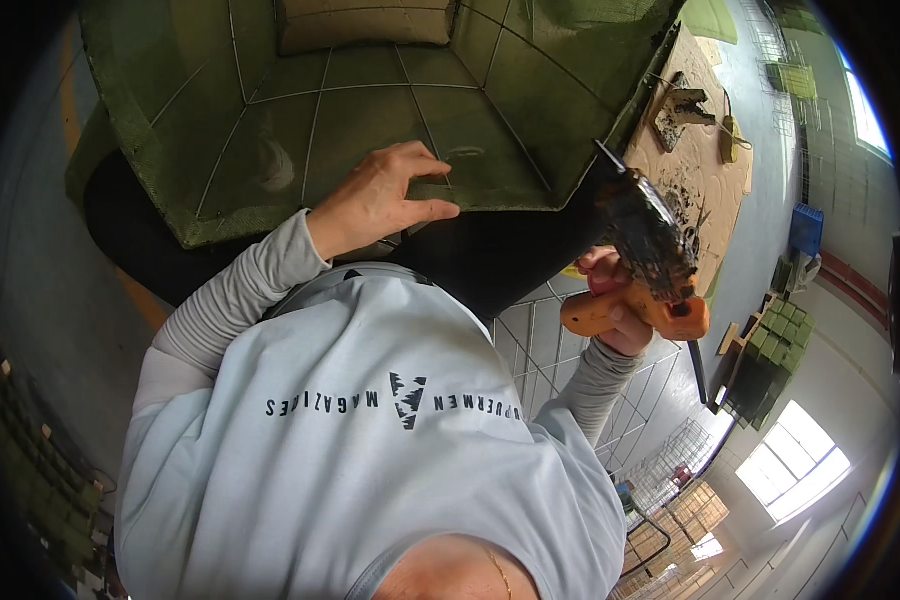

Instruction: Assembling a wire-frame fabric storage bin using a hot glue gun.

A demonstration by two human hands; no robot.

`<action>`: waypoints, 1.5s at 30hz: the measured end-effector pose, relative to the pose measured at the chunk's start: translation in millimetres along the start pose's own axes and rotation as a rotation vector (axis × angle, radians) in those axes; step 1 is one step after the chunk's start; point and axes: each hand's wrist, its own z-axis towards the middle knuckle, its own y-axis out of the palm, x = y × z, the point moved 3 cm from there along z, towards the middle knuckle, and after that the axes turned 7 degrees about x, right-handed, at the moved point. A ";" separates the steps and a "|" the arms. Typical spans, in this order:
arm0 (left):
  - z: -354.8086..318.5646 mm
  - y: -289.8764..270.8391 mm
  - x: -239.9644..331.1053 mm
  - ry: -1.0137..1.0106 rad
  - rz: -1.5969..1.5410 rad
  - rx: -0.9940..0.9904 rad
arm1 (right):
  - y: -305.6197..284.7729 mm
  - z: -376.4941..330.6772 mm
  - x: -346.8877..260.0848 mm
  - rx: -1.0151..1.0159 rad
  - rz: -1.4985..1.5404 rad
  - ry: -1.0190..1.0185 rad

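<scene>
My left hand rests with spread fingers on the near edge of a large green moulded panel marked with a grid of pale seam lines. My right hand grips the orange handle of a glue gun, whose dark, residue-crusted body and nozzle point up toward the panel's right edge. The nozzle tip hangs just off the panel's corner, apart from it. My pale grey long-sleeved shirt fills the lower middle of the view.
A brown board with scraps and tools lies at the upper right. Stacked green blocks and a blue crate stand farther right. Wire racks and bright windows sit at the lower right. A dark surface lies under the panel.
</scene>
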 end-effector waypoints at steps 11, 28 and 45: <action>-7.7 -4.0 -9.0 -0.089 -0.168 0.024 | 14.8 48.8 -0.1 -0.110 -0.371 0.666; -23.4 -7.6 8.9 0.479 0.233 0.130 | 24.7 87.8 -34.9 -0.269 -0.697 1.005; -45.2 -54.8 0.2 0.259 0.370 0.222 | 24.3 88.5 -28.6 -0.311 -0.777 0.972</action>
